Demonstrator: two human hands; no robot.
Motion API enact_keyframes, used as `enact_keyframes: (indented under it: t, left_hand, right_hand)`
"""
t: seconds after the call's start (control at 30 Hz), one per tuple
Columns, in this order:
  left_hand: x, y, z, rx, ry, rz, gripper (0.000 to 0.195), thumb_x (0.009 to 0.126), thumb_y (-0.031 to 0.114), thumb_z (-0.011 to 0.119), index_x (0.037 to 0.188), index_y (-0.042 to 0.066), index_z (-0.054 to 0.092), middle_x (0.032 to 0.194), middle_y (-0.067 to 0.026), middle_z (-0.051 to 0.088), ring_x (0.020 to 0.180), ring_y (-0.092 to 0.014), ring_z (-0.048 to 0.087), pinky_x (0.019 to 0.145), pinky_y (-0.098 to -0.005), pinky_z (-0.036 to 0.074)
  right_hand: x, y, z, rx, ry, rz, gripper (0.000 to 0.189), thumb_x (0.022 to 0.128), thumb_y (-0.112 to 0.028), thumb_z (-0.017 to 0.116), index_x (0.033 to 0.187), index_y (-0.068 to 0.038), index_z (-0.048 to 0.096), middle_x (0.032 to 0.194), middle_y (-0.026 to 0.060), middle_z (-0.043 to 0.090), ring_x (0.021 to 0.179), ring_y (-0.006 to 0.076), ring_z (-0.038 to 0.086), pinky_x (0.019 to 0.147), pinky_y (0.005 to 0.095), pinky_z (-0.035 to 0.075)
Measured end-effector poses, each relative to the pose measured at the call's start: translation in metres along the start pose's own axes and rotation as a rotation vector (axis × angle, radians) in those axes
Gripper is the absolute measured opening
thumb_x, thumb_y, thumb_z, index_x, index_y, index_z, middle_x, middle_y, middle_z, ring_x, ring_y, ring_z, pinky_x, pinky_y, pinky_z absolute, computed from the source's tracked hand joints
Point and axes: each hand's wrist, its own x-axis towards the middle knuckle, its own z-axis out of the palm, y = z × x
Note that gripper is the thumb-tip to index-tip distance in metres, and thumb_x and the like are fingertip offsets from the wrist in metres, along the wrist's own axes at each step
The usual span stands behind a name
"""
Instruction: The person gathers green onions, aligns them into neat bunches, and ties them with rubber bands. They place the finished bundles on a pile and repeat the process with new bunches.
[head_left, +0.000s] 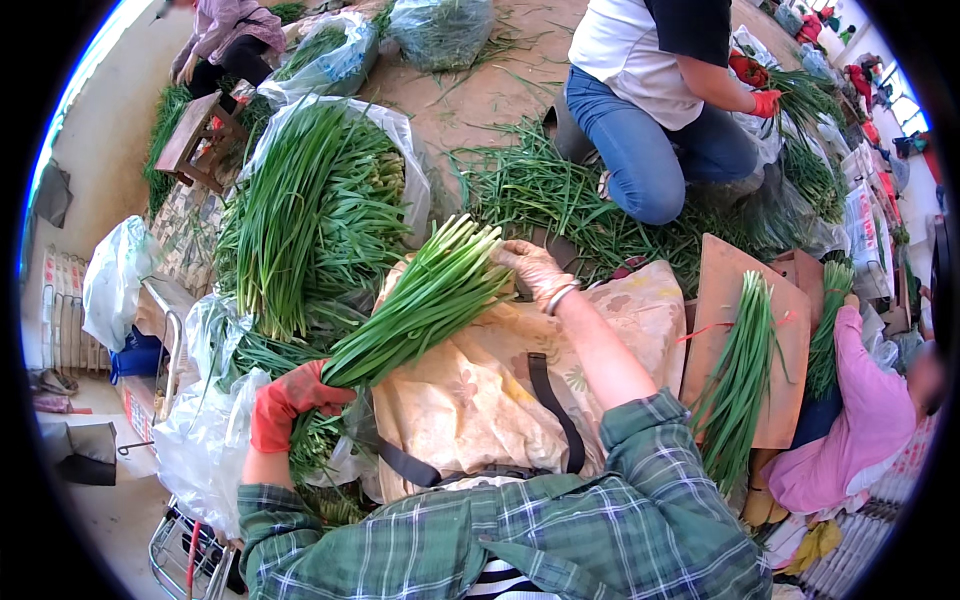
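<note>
My left hand (296, 401), in a red rubber glove, is closed around the leafy end of a bunch of green garlic chives (424, 300). The bunch slants up and right over my lap, pale cut stems at its upper end. At those stems is my right hand (536, 276), in a thin pale glove, fingers bent against the bunch's edge; whether they grip any stems is unclear. A stained floral cloth (480, 397) covers my lap, with a black strap (556, 409) across it. A large heap of chives (300, 217) lies in clear plastic on the left.
To the right, another chive bundle (739, 375) with a red tie lies on a wooden board (724, 292). Loose chives (540, 187) cover the floor ahead, beside a kneeling person (637, 112). A person in pink (847, 442) sits right. Plastic bags (199, 442) and a wooden stool (191, 139) stand left.
</note>
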Motion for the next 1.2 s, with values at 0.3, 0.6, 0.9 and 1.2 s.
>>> enact_keyframes:
  t: [0.3,0.6,0.9,1.2]
  left_hand:
    - [-0.005,0.004,0.001,0.063,0.012,-0.008,0.021,0.068,0.004,0.064,0.086,0.005,0.053,0.063,0.0012,0.05,0.048,-0.008,0.049,0.044,-0.0205,0.04]
    - [-0.005,-0.001,0.005,-0.079,0.052,-0.055,0.019,0.066,0.004,0.063,0.084,0.004,0.056,0.064,0.0007,0.054,0.049,-0.008,0.053,0.045,-0.0194,0.042]
    - [-0.003,0.005,0.002,-0.013,0.026,-0.065,0.02,0.066,0.004,0.065,0.084,0.004,0.055,0.065,-0.0002,0.052,0.05,-0.009,0.052,0.046,-0.02,0.042]
    - [0.001,-0.004,0.002,0.006,0.028,0.006,0.02,0.067,0.005,0.064,0.086,0.005,0.055,0.064,0.001,0.053,0.048,-0.007,0.049,0.045,-0.0199,0.041]
  right_hand:
    - [0.02,0.013,-0.014,0.115,0.216,-0.244,0.015,0.074,-0.014,0.061,0.086,-0.005,0.059,0.078,0.002,0.059,0.076,0.0149,0.059,0.063,0.0263,0.049]
    - [0.0,0.052,-0.074,0.643,0.037,0.254,0.02,0.072,-0.028,0.065,0.08,-0.013,0.055,0.078,0.0023,0.057,0.066,0.0149,0.051,0.062,0.0284,0.043]
    - [0.012,0.049,-0.009,0.333,-0.017,0.064,0.019,0.072,-0.005,0.062,0.09,-0.001,0.062,0.086,0.0045,0.062,0.078,0.0128,0.058,0.073,0.0252,0.046]
    - [-0.011,0.015,-0.071,0.12,0.319,-0.288,0.01,0.066,-0.013,0.064,0.074,-0.006,0.066,0.073,0.0021,0.063,0.071,0.0102,0.056,0.069,0.024,0.042]
